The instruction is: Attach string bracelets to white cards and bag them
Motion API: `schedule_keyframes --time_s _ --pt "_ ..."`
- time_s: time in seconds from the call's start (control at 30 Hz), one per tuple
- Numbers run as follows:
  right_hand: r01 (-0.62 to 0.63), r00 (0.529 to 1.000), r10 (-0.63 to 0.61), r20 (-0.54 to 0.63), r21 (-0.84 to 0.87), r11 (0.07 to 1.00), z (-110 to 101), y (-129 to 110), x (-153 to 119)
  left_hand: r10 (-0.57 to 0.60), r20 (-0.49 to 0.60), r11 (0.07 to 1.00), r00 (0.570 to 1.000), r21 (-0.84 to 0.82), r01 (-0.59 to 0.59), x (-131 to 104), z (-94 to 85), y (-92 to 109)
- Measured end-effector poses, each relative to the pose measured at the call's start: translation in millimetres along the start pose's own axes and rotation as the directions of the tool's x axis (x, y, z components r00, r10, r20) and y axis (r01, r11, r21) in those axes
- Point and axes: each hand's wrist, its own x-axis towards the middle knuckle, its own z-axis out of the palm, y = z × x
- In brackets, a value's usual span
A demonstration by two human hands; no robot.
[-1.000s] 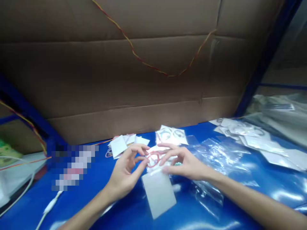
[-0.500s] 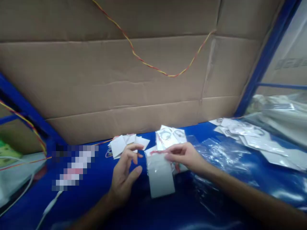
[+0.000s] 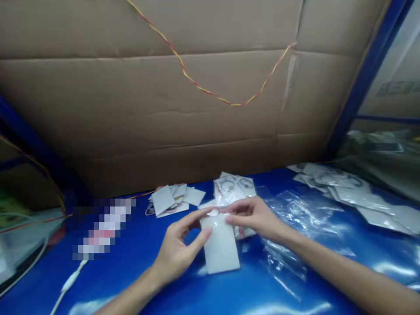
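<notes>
Between my hands is a white card in a clear plastic bag (image 3: 222, 249), its long sides running toward me. My left hand (image 3: 182, 243) has its thumb on the card's upper left face and its fingers behind the top edge. At the top right corner, my right hand (image 3: 250, 216) pinches the bag's upper edge between thumb and fingers. Just behind lie bagged white cards with coiled cords (image 3: 234, 188), partly covered by the hands. To their left sits a loose pile of white cards (image 3: 179, 199), with thin cords showing under some.
Clear empty-looking plastic bags (image 3: 295, 218) lie right of my hands. Farther right spreads a heap of bagged cards (image 3: 354, 188). A white cable (image 3: 70, 280) runs at the left. Cardboard (image 3: 164, 109) walls the back, with a twisted red-yellow wire (image 3: 210, 92) hanging across it.
My left hand has moved right and taken hold of the bagged card's top left, where before it hovered apart with fingers loosely curled. The right hand keeps its pinch.
</notes>
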Motion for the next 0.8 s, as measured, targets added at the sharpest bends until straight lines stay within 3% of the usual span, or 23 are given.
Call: schedule_keyframes --time_s 0.17,0.37,0.6,0.8 --pt "0.041 0.999 -0.041 -0.035 -0.012 0.999 -1.5 -1.8 0.2 -0.027 -0.027 1.000 0.999 -0.008 0.027 2.6 -0.1 -2.1" --pt "0.214 0.951 -0.212 -0.224 -0.016 0.977 -14.9 -10.8 0.9 -0.042 -0.021 0.999 0.999 -0.014 0.042 2.9 -0.1 1.1" --pt "0.170 0.985 -0.170 -0.009 0.063 0.983 -15.1 -18.9 -4.7 -0.137 0.091 0.981 0.986 -0.129 0.148 5.7 1.4 -0.5" --pt "0.163 0.986 -0.163 -0.031 -0.013 0.987 -8.2 -16.8 -5.7 -0.148 0.199 0.934 0.969 -0.293 0.203 6.6 4.1 0.1"
